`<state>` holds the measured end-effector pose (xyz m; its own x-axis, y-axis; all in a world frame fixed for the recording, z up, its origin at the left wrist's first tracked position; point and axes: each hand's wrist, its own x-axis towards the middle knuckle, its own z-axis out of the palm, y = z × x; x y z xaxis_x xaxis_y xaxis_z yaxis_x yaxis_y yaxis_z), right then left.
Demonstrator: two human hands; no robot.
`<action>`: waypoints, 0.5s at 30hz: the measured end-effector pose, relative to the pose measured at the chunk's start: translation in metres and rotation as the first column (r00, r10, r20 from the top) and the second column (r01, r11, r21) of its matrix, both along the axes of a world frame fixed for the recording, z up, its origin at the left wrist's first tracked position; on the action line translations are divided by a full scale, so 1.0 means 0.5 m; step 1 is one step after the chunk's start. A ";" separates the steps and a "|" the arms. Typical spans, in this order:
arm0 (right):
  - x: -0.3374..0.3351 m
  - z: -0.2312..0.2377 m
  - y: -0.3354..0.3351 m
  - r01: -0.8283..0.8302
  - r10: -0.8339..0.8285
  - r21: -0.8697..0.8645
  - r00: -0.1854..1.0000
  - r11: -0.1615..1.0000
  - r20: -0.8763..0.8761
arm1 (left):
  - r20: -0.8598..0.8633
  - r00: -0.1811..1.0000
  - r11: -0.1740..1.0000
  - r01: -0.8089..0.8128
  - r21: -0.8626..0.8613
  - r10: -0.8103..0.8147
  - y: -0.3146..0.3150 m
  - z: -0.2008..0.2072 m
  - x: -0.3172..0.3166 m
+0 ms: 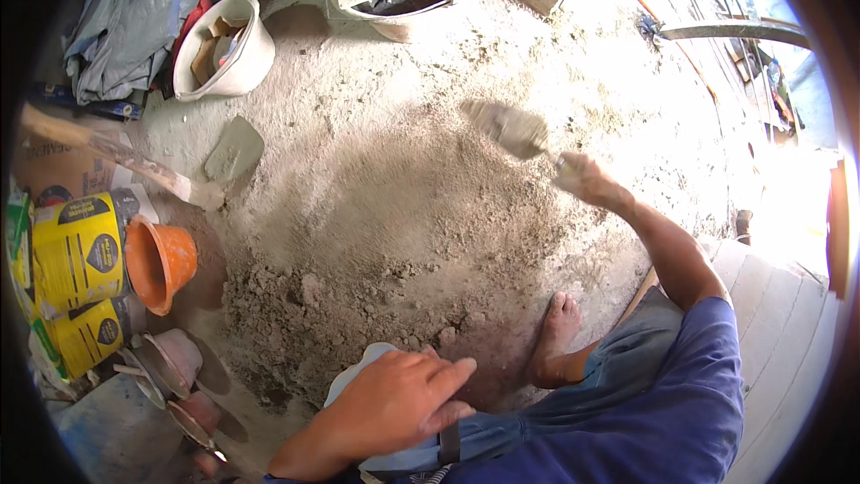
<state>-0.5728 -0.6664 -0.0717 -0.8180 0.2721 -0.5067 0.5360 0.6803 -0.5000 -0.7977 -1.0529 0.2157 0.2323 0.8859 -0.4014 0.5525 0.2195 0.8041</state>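
Note:
My right hand point(587, 181) grips a trowel point(512, 130) by its handle, arm stretched out to the right. The trowel's blade, blurred and coated with grey mortar, points left above the floor. Below it spreads a heap of damp, grey-brown sand or mortar mix point(376, 251), lumpier at its near edge. My left hand point(394, 399) is held low in front of my body, fingers stretched out and thumb apart, with nothing seen in it. Under it shows the pale curved edge of an object point(351, 380), mostly hidden. My bare foot point(557, 336) stands beside the heap.
On the left lie a shovel point(235, 151), yellow bags point(79, 251), an orange bucket point(161, 264) and small dusty pails point(175, 360). A white bucket point(255, 58) and a large tub point(403, 29) stand at the back. Boards point(761, 332) lie at right; metal bars point(735, 29) are far right.

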 end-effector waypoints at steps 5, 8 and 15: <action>0.124 0.065 0.112 0.814 -0.841 -0.214 0.530 0.540 -0.106 | -0.055 0.996 0.982 -0.078 -0.175 0.069 0.044 -0.032 0.002; 0.231 0.073 0.112 0.964 -0.972 -0.128 0.226 0.233 -0.063 | -0.107 0.993 0.943 -0.084 -0.322 0.051 0.062 -0.021 0.015; 0.325 0.068 -0.174 0.926 -0.914 -0.003 0.372 0.376 0.166 | -0.126 0.990 0.851 -0.014 -0.525 -0.061 0.012 -0.013 0.072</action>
